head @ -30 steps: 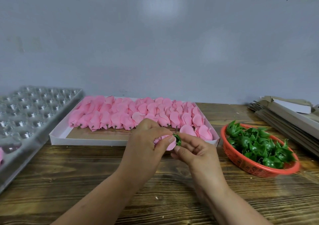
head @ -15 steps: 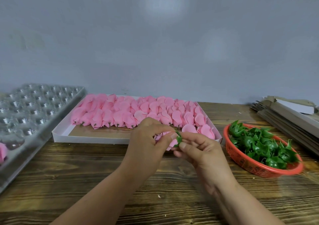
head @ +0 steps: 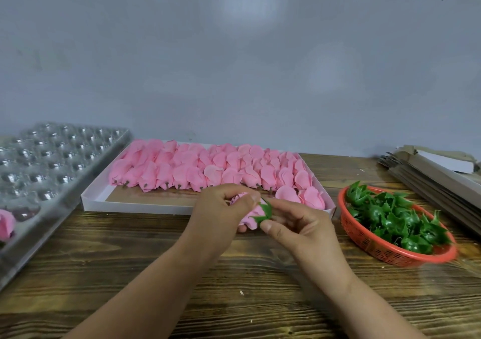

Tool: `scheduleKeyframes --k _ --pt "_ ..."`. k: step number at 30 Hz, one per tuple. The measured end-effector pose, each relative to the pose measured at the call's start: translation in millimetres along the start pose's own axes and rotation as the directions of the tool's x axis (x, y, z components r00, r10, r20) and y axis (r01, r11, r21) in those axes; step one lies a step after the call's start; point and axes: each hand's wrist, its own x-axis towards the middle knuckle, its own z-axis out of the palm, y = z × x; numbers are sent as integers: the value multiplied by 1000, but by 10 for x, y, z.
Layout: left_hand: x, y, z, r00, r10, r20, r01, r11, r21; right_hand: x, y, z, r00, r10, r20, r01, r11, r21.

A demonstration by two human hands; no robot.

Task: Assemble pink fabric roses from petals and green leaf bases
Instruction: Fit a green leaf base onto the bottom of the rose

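Note:
My left hand is closed around a pink fabric rose just above the wooden table, in front of the white tray. My right hand pinches a green leaf base against the rose's end, thumb below and fingers above. Most of the rose is hidden by my left fingers. Several rows of pink rose heads fill the tray behind my hands. A red basket at the right holds a heap of green leaf bases.
A clear plastic blister tray with round cups lies at the left, with one pink rose in a near cup. Flat cardboard sheets are stacked at the far right. A grey wall stands behind the wooden table.
The green leaf base has come further onto the rose's end and shows more between my fingers. Both hands stay together in front of the tray.

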Motion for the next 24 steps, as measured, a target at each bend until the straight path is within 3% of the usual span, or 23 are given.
scheduleKeyframes --k 4,7,13,20,22,24 --pt "17 -28 14 997 -79 -4 79 994 -74 -41 22 25 988 -151 -16 145 966 -213" --pt "17 -51 22 996 -87 16 88 995 -56 -57 27 41 984 -178 -23 162 937 -310" --pt "17 -75 22 995 -79 56 81 996 -38 -84 38 85 989 -130 -68 107 958 -265" --pt "47 -102 -27 987 -124 102 125 992 -7 -72 9 80 996 -93 -13 86 956 -281" --pt "29 -38 -30 988 -99 119 97 995 24 -42 -17 80 998 -46 -31 38 975 -220" --pt "14 -24 -27 991 -82 107 73 994 85 6 -35 48 991 30 -134 -37 998 -52"
